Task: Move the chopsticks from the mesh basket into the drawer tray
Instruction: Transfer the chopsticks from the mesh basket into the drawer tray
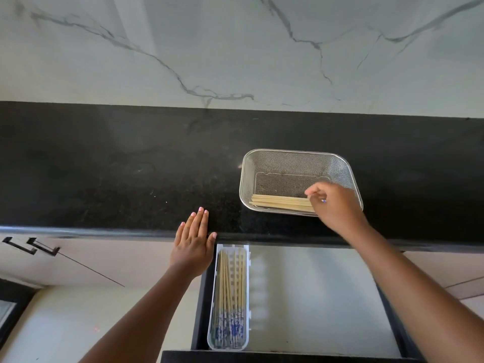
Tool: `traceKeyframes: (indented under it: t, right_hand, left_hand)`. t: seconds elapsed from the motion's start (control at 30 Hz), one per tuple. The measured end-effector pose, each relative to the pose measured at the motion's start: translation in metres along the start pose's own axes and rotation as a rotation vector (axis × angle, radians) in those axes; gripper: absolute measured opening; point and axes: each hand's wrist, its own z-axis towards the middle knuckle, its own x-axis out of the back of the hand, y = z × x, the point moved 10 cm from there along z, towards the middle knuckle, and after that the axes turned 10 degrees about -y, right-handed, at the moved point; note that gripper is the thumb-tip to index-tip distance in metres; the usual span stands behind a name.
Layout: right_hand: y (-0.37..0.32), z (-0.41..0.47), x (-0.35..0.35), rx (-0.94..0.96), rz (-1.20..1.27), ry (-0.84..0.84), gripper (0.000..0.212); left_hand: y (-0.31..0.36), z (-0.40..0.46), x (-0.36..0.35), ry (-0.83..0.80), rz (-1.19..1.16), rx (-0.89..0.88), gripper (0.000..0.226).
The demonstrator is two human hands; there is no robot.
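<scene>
A rectangular metal mesh basket (272,158) stands on the black counter. Several pale wooden chopsticks (277,201) lie side by side along its near wall. My right hand (334,205) reaches into the basket's right end, fingers curled over the thick ends of those chopsticks; whether it grips them cannot be told. My left hand (195,241) rests flat on the counter's front edge, fingers together, holding nothing. Below it a narrow white drawer tray (247,297) sits at the left side of the open drawer, holding several chopsticks with blue patterned ends (227,305).
The black counter (117,174) runs across the view under a white marbled wall (235,48). The open drawer (314,297) has a grey liner and a dark front edge. Closed cabinet fronts with black handles (31,244) lie to the left.
</scene>
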Motion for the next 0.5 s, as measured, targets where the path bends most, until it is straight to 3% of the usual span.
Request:
traceKeyframes:
  t: [0.3, 0.5]
  right_hand:
    - [0.053, 0.068, -0.059, -0.117, -0.301, -0.665, 0.034]
    - [0.047, 0.077, -0.062, -0.122, -0.378, -0.782, 0.018]
  left_hand:
    - [0.002, -0.001, 0.002, -0.008, -0.008, 0.007, 0.072]
    - [0.001, -0.001, 0.002, -0.007, -0.01, 0.007, 0.071]
